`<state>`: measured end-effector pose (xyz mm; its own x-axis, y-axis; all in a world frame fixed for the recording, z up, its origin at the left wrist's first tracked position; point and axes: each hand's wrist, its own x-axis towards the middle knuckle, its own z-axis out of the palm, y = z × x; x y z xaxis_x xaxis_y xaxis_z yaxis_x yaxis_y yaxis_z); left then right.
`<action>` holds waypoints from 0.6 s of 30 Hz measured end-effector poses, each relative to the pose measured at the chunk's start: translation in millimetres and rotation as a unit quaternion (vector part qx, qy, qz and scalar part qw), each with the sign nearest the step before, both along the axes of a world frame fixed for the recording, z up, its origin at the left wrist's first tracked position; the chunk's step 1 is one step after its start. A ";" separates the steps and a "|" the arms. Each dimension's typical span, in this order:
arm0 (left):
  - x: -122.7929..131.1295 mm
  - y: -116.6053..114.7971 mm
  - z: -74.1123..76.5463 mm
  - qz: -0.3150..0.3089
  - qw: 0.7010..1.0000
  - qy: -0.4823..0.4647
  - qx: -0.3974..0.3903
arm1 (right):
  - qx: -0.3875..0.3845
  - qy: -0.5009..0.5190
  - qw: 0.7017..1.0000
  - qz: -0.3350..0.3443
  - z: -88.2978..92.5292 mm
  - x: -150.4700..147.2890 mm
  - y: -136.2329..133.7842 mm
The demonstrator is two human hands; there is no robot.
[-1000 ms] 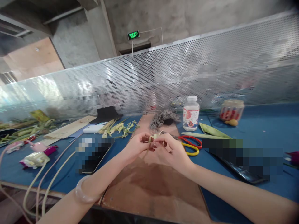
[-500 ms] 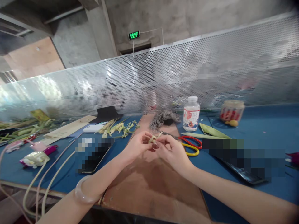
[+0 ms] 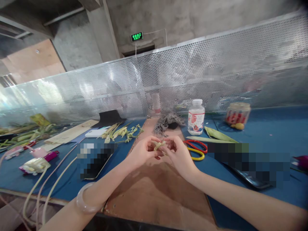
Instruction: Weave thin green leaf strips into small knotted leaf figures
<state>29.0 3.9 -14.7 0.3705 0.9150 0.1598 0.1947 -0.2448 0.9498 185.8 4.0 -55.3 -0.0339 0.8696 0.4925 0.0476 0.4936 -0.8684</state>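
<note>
Above the bare wooden strip of the table, both hands meet around a small, folded pale-green leaf strip (image 3: 157, 146). My left hand (image 3: 144, 150) pinches it from the left with thumb and fingers. From the other side, my right hand (image 3: 176, 152) closes its fingertips on the same strip. Fingers cover much of the strip, so its full shape cannot be made out. Just beyond my right hand lie scissors with one red and one yellow handle (image 3: 198, 154); the hand hides their blades.
Grey yarn (image 3: 166, 123) lies ahead of the hands. A labelled plastic bottle (image 3: 196, 118) and a jar (image 3: 237, 114) stand at right, near a long green leaf (image 3: 218, 134). Pale plant pieces (image 3: 120, 132), a phone (image 3: 96, 166) and cables (image 3: 56, 175) lie at left. Perforated metal screen (image 3: 134, 86) closes the back.
The leaf strip's loose end, which stuck up to the right, no longer shows. My fingers have shifted around it, and both hands remain together in nearly the same place.
</note>
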 end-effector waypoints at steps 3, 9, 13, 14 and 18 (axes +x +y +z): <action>-0.3 0.1 -2.8 -0.014 1.000 0.005 0.005 | 0.006 0.004 1.000 0.002 -2.3 -0.9 2.0; -0.8 0.9 -5.9 0.001 1.000 0.009 0.007 | -0.030 -0.021 0.999 0.013 -1.7 -0.9 1.2; -1.1 2.4 -2.2 0.023 1.000 0.005 0.005 | -0.029 -0.003 0.999 -0.014 0.5 0.3 -0.6; -1.4 2.7 -1.0 0.029 1.000 0.001 0.004 | -0.031 0.007 0.999 -0.007 0.7 0.6 -0.6; -2.3 3.4 2.2 0.046 0.999 -0.015 -0.003 | -0.071 0.058 0.994 0.060 -1.0 2.1 2.3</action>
